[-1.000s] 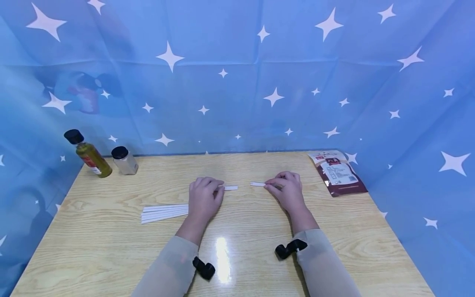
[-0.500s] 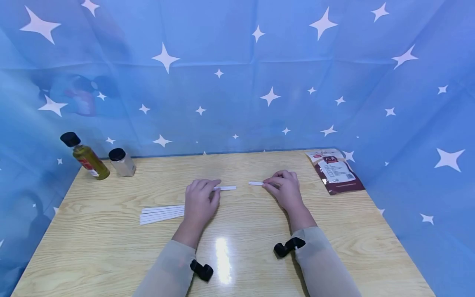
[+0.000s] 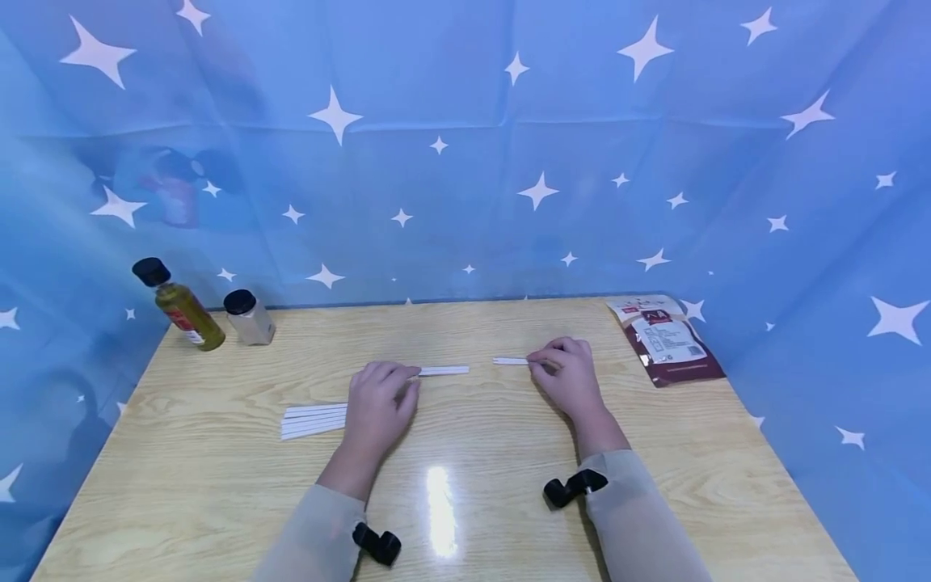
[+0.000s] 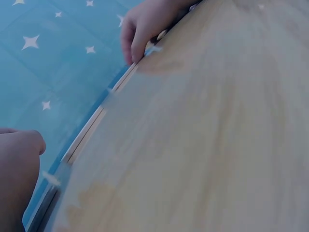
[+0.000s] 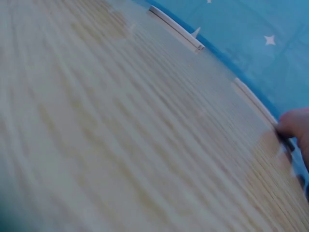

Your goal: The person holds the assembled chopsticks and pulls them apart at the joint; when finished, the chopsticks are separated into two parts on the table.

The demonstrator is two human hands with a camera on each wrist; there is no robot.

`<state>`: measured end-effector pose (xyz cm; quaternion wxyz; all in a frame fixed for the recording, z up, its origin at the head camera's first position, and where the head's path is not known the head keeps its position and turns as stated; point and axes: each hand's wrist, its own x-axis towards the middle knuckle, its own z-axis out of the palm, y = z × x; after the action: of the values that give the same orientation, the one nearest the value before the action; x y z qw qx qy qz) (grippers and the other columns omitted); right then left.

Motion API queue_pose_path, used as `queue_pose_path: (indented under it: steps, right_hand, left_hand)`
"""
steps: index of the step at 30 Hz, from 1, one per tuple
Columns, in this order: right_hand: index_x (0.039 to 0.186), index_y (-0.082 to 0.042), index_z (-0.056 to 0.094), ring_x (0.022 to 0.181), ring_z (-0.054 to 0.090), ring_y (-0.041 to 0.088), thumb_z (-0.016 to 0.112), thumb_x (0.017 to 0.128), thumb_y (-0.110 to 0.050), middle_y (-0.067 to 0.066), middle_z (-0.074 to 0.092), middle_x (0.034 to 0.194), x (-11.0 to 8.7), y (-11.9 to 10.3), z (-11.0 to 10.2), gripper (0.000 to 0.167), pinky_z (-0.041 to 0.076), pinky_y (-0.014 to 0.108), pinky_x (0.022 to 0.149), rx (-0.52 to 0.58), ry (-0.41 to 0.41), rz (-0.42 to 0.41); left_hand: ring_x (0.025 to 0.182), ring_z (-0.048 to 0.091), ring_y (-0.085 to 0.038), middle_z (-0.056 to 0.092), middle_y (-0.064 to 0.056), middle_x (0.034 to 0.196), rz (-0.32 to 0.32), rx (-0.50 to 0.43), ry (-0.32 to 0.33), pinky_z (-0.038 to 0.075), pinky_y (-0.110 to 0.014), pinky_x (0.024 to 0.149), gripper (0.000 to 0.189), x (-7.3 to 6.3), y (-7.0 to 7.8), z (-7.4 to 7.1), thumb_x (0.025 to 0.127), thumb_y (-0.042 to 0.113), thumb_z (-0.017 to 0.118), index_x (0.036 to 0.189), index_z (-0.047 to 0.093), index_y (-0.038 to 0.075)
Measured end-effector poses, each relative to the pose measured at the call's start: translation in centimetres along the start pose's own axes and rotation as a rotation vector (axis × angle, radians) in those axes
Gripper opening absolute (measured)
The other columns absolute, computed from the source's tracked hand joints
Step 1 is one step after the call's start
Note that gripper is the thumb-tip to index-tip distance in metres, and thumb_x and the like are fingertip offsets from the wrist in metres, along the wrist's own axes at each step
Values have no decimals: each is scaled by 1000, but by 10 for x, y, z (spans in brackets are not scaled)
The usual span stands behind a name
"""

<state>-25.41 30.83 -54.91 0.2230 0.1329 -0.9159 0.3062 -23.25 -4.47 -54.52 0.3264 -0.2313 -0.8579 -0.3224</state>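
My left hand (image 3: 381, 408) lies over the table with its fingers loosely bent. Its fingertips are close to the left end of a slender white strip (image 3: 444, 371), and in the left wrist view the hand (image 4: 19, 169) stands apart from that strip (image 4: 86, 135). To the right, my right hand (image 3: 569, 376) pinches the right end of a second white strip (image 3: 511, 361) between thumb and fingers. A gap separates the two strips, which lie nearly in line. Several more white strips (image 3: 313, 420) are fanned out left of my left hand, which partly hides them.
A green bottle with a black cap (image 3: 189, 317) and a small black-lidded jar (image 3: 250, 320) stand at the back left of the wooden table (image 3: 473, 436). At the back right lies a maroon and white packet (image 3: 665, 339). Behind hangs a blue star-patterned cloth (image 3: 465, 202).
My left hand has let go of its strip and drawn back to the left, so more of that strip shows. The right hand stays at its strip.
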Motion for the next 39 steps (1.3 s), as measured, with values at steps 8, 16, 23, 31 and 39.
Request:
queue_pose_path:
  steps: [8, 16, 23, 31, 39]
  right_hand:
    - [100, -11, 86, 105, 52, 36, 86, 90, -11, 12, 68, 109, -1, -2, 0, 10, 38, 51, 92, 25, -25, 45]
    - [100, -10, 86, 103, 52, 36, 84, 92, -9, 12, 68, 107, -1, -4, 1, 8, 38, 51, 91, 17, -25, 62]
    - [104, -11, 85, 105, 51, 34, 82, 95, -12, 9, 69, 107, 0, -5, 1, 10, 38, 50, 91, 12, -37, 96]
    - [107, -8, 83, 101, 54, 33, 78, 97, -17, 9, 69, 100, -1, -12, 0, 14, 44, 49, 87, -38, 27, 165]
    - [102, -6, 83, 90, 60, 35, 77, 96, -16, 10, 71, 94, 1, -28, 9, 14, 49, 51, 82, -130, 94, 92]
  left_hand:
    - [105, 69, -36, 78, -10, 106, -91, 40, -34, 49, -57, 88, 16, -22, -32, -44, 92, 15, 80, 108, 82, 10]
    - [111, 65, -38, 75, -13, 113, -161, 95, -71, 44, -59, 91, 20, -49, -65, -96, 91, 18, 83, 109, 81, 10]
    - [131, 56, -41, 70, -14, 133, -252, 99, -200, 36, -67, 99, 31, -63, -80, -126, 94, 18, 82, 123, 77, 10]
    - [138, 50, -41, 63, -15, 143, -304, 92, -322, 34, -66, 102, 46, -65, -84, -127, 101, 32, 74, 140, 65, 9]
    - [135, 50, -40, 64, -15, 139, -330, 81, -318, 34, -63, 102, 35, -66, -85, -127, 104, 27, 68, 134, 70, 9]
